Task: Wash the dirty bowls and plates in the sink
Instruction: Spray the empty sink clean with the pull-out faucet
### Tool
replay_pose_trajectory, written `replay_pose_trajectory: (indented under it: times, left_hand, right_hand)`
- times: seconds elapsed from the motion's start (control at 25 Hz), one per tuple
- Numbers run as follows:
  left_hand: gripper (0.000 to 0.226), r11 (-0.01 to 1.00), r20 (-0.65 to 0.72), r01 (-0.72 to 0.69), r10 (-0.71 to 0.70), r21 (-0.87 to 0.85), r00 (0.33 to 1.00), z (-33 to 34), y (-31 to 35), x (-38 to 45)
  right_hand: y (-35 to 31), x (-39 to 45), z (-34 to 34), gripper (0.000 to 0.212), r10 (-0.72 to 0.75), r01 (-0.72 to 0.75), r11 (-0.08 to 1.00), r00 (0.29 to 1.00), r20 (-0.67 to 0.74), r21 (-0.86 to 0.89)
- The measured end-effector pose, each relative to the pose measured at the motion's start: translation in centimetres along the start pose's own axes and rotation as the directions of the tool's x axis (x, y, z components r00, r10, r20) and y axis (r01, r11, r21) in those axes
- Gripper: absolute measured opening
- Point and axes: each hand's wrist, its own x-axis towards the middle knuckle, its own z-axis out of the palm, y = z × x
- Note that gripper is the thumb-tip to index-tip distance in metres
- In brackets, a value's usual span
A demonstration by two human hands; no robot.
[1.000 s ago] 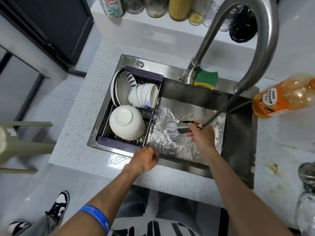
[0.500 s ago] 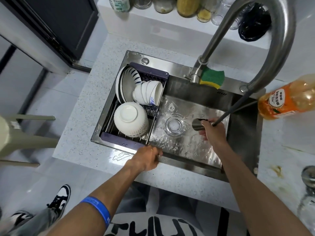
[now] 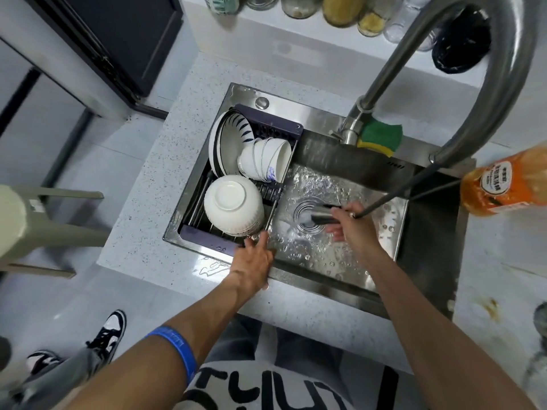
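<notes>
The steel sink (image 3: pixel 334 279) holds a purple drying rack (image 3: pixel 207 233) on its left side. In the rack a white bowl (image 3: pixel 233 204) lies upside down. Behind it small white bowls (image 3: pixel 266 158) lie on their sides, and blue-striped plates (image 3: pixel 233 137) stand on edge. My right hand (image 3: pixel 355 226) is shut on the pull-out sprayer head (image 3: pixel 321 216), which points left over the drain (image 3: pixel 305 217). The wet sink floor has no dishes on it. My left hand (image 3: pixel 254 258) rests on the sink's front rim, fingers touching the rack's near right corner.
The tall faucet arch (image 3: pixel 503 69) rises over the sink, its hose running down to the sprayer. A green and yellow sponge (image 3: pixel 380 136) lies behind the basin. An orange bottle (image 3: pixel 509 182) stands on the right counter. Jars line the back shelf. A stool (image 3: pixel 32 223) is at the left.
My right hand has swung the sprayer head back left over the drain. My left hand has slid from gripping the front rim to the rack's corner. The camera has moved closer.
</notes>
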Motion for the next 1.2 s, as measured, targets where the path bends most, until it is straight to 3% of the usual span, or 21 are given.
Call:
replay_pose_trajectory:
  times: [0.08,0.16,0.28,0.48,0.6,0.8,0.96,1.04,1.2]
  left_hand:
    - [0.057,0.998,0.005,0.054,-0.054,-0.008,0.999,0.5,0.3,0.5]
    - [0.063,0.998,0.033,0.068,-0.068,-0.008,0.997,0.7,0.2,0.9]
    - [0.068,0.999,0.041,0.045,-0.045,-0.007,0.998,0.7,-0.1,1.4]
    - [0.063,0.999,-0.004,0.044,-0.044,0.019,0.999,1.5,0.0,1.3]
    - [0.066,0.999,0.015,0.033,-0.033,-0.005,0.999,1.0,0.0,1.6]
    - [0.061,0.999,0.012,0.036,-0.037,0.031,0.999,1.4,0.0,1.6]
    - [0.058,0.999,0.020,0.032,-0.033,0.042,0.999,0.6,0.3,1.6]
    - [0.052,0.997,0.026,0.019,-0.021,0.069,0.999,0.5,0.4,1.3]
    - [0.055,0.996,0.005,-0.002,0.001,0.093,1.000,1.0,-0.2,1.4]
  right_hand:
    - [-0.3,0.7,-0.4,0.009,-0.012,0.019,0.998,0.994,-0.112,0.054]
    - [0.4,0.8,-1.1,0.011,0.003,-0.003,1.000,0.987,-0.160,0.000]
    - [0.7,0.3,-0.2,0.010,0.009,-0.010,0.999,1.000,-0.026,-0.047]
    - [0.9,0.9,-1.2,0.008,0.017,-0.022,0.998,0.995,-0.097,-0.052]
    - [0.1,0.7,0.4,0.009,0.035,-0.028,0.990,0.998,0.047,-0.136]
    - [0.8,0.5,-0.6,0.005,0.025,-0.040,0.994,0.989,-0.145,-0.101]
    - [-0.2,-0.3,2.9,0.010,0.058,-0.046,0.993,0.992,0.114,-0.106]
    - [-1.1,0.5,4.3,0.012,0.022,-0.020,1.000,0.993,0.113,-0.021]
    - [0.6,2.3,1.4,0.017,0.045,0.001,0.910,0.994,-0.101,0.415]
